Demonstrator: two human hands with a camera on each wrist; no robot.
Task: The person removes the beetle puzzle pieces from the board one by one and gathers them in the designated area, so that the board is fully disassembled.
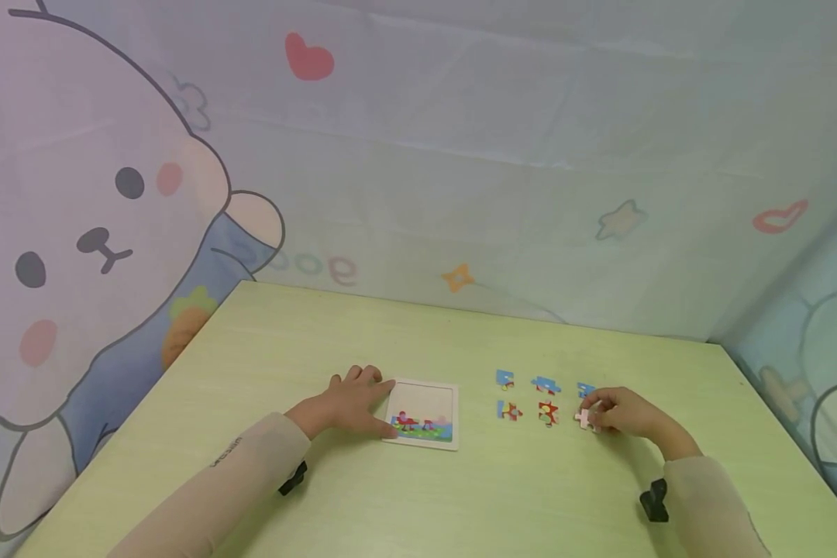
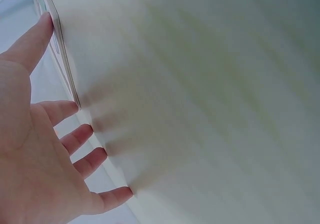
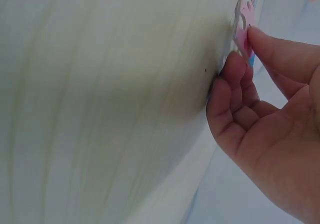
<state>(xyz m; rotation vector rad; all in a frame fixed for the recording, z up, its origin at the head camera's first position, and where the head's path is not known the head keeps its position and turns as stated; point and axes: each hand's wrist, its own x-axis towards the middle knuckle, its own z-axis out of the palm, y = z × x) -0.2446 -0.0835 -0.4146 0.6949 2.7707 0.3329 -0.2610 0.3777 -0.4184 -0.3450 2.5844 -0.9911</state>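
Observation:
A square puzzle tray (image 1: 421,446) lies on the table with joined pieces (image 1: 421,428) along its bottom; its upper part is bare. My left hand (image 1: 352,403) rests at the tray's left side, thumb and a finger on its edge, the other fingers spread on the table, as the left wrist view of the hand (image 2: 50,149) also shows. My right hand (image 1: 621,412) pinches a pink puzzle piece (image 1: 583,419) at the right end of the loose pieces. In the right wrist view the hand (image 3: 280,119) holds the piece (image 3: 243,26) tilted up, its other fingers curled.
Between the tray and my right hand lie loose pieces in two rows, among them a blue one (image 1: 546,384), a red star one (image 1: 548,413) and a yellow-blue one (image 1: 509,411). Another blue piece (image 1: 585,390) lies just behind the right fingers. A printed cloth (image 1: 418,155) hangs behind the table (image 1: 404,504).

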